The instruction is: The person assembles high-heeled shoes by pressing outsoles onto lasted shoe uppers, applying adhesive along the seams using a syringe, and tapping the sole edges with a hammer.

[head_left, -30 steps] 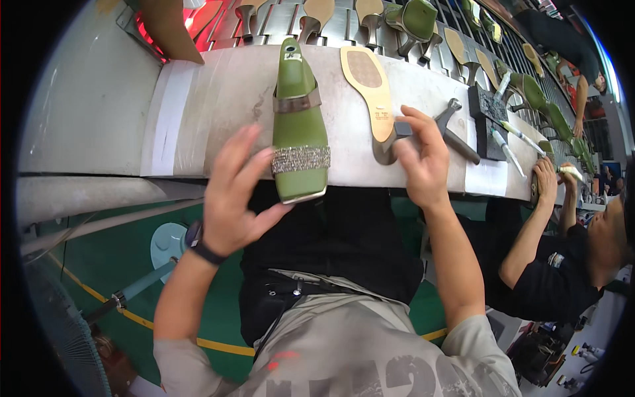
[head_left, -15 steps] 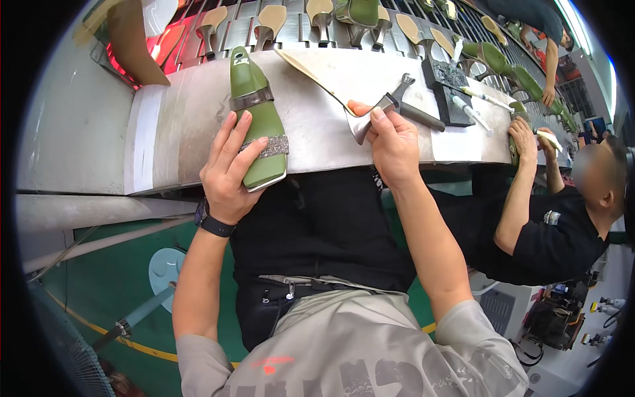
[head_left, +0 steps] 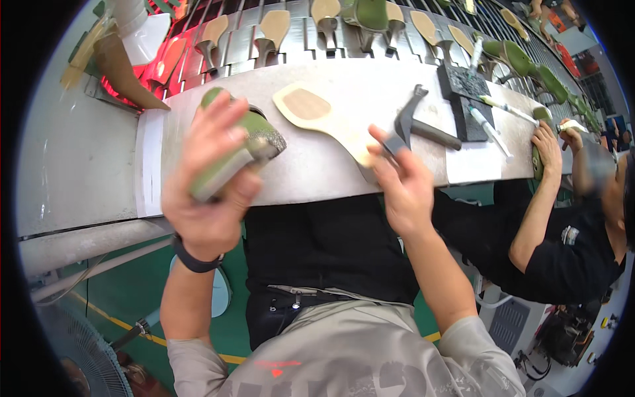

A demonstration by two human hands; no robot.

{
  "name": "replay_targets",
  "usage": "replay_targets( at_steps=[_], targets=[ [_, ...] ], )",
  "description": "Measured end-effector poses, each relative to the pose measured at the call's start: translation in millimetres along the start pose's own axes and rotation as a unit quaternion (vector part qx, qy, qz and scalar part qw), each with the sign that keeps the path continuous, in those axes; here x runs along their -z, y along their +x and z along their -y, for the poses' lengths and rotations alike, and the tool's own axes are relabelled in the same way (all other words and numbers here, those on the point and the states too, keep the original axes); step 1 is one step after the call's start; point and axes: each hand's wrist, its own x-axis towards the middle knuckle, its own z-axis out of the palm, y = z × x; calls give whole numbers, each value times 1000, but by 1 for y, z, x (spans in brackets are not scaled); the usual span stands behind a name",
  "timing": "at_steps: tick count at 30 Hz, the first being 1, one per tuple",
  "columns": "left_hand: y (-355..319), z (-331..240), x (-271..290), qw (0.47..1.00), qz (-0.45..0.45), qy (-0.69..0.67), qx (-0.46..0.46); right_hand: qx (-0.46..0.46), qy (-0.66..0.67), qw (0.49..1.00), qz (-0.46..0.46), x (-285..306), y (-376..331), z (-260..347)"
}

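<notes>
My left hand (head_left: 202, 192), smeared by motion, is wrapped round a green shoe last (head_left: 223, 173) with a glittery strap (head_left: 270, 142) across it. The last is tilted above the left part of the bench, and the fingers hide much of it. My right hand (head_left: 409, 195) pinches the dark grey heel (head_left: 395, 143) of a beige shoe sole (head_left: 309, 111). The sole's broad front end points away to the left, its inner face turned up. Just beyond the right hand lies a hammer (head_left: 433, 132) with a dark handle.
Behind the white bench (head_left: 264, 188) runs a slatted conveyor (head_left: 241, 56) with several heeled soles and green lasts. A black block (head_left: 466, 99) with syringes (head_left: 489, 135) stands to the right. A co-worker (head_left: 562, 231) sits there, hands on a green last. A fan (head_left: 86, 351) stands lower left.
My left hand has lifted the green last off the bench and tilted it, moving slightly left. My right hand has turned the sole so its beige face shows.
</notes>
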Motion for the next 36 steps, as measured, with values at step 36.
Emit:
replay_targets(
  at_steps=[36],
  targets=[
    [58,-20,-31,831,47,-480,277,-96,87,965,227,-62,-15,103]
  ],
)
